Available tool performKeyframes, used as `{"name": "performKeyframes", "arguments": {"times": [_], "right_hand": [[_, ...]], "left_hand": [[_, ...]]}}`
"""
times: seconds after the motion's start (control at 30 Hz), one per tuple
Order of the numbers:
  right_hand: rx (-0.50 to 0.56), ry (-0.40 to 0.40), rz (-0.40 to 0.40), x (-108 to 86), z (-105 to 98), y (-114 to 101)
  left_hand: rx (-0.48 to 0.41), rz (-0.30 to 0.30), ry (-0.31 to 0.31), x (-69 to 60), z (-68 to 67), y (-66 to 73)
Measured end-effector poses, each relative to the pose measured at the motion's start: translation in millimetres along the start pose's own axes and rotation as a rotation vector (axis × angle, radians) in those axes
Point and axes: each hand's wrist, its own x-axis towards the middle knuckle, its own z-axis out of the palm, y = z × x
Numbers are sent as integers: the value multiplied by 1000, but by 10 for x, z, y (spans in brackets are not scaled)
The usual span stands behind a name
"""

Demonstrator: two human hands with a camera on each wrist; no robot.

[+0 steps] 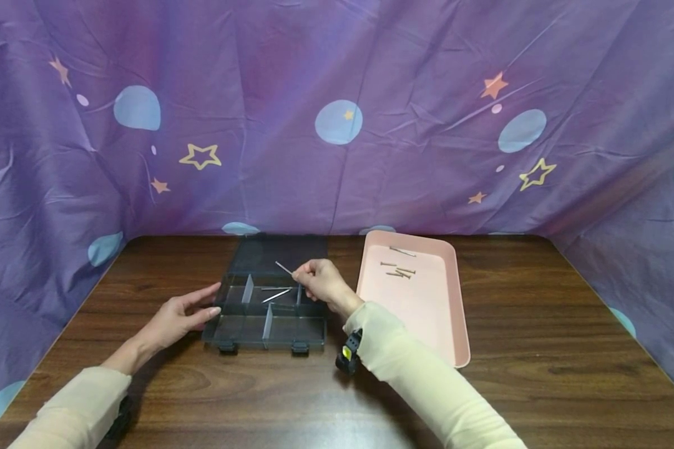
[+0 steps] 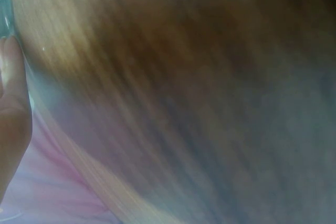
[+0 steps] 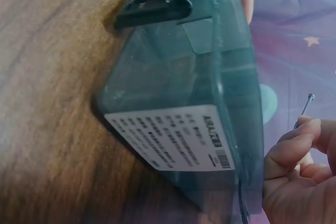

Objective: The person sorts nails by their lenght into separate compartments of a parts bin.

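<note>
The right hand (image 1: 324,284) pinches a nail (image 1: 283,268) over the box (image 1: 247,343); the left hand (image 1: 180,318), fingers spread, touches its left side. Two nails (image 1: 276,295) already lie in its back middle compartment; silver (image 1: 402,251) and brassy pieces (image 1: 405,271) are left in the tray (image 1: 421,312).

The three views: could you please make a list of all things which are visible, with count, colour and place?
Box: one, dark see-through, lid open, left of the tray
Clips: two, black, box's front
Dividers: at least three, pale, inside the box
Label: one, white, box's outer wall
Loose nails: two, silver, in the box
Raised nail: one, silver, above the box
Tray: one, pink, on the table
Tray nails: several, silver and brass-coloured, tray's far half
Table: one, brown, underneath
Cloth: purple with stars, behind
Sleeves: two, cream, both arms
Left hand: one, bare, box's left edge
Right hand: one, bare, pinching the raised nail
</note>
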Motion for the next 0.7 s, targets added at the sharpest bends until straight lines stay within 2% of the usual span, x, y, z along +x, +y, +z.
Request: {"name": "performKeyframes", "arguments": {"times": [0.37,0.7], "right_hand": [[-61,12,-6,-24,64,3],[-238,57,-46,-73,99,-8]], "left_hand": [[-4,-13,1,-2,6,34],[-2,-22,1,0,15,0]]}}
